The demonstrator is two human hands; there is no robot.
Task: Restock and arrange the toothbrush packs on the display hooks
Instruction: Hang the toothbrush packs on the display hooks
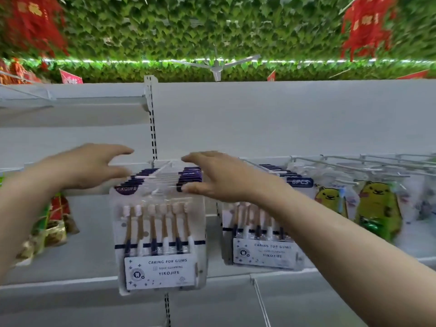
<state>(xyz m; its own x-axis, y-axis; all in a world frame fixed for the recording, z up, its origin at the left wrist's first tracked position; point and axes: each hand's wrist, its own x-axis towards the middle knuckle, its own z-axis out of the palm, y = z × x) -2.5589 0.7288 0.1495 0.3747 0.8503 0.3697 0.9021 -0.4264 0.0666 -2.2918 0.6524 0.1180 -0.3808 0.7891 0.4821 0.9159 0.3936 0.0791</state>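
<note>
A row of clear toothbrush packs [160, 244] with brown-handled brushes and white labels hangs on a white display hook [162, 178] at centre. My left hand [87, 166] hovers at the left of the packs' dark purple tops, fingers spread and relaxed. My right hand [212, 178] is at the right of the same tops, its thumb touching the front pack's upper right corner, fingers straight. A second row of the same packs [262, 251] hangs to the right, partly hidden by my right forearm.
Yellow-green cartoon packs [377, 208] hang on wire hooks [354, 166] at the right. Red and gold packets [52, 227] hang at the left. White shelf back panel [283, 119] and a slotted upright [153, 128] stand behind. A shelf edge [70, 282] runs below.
</note>
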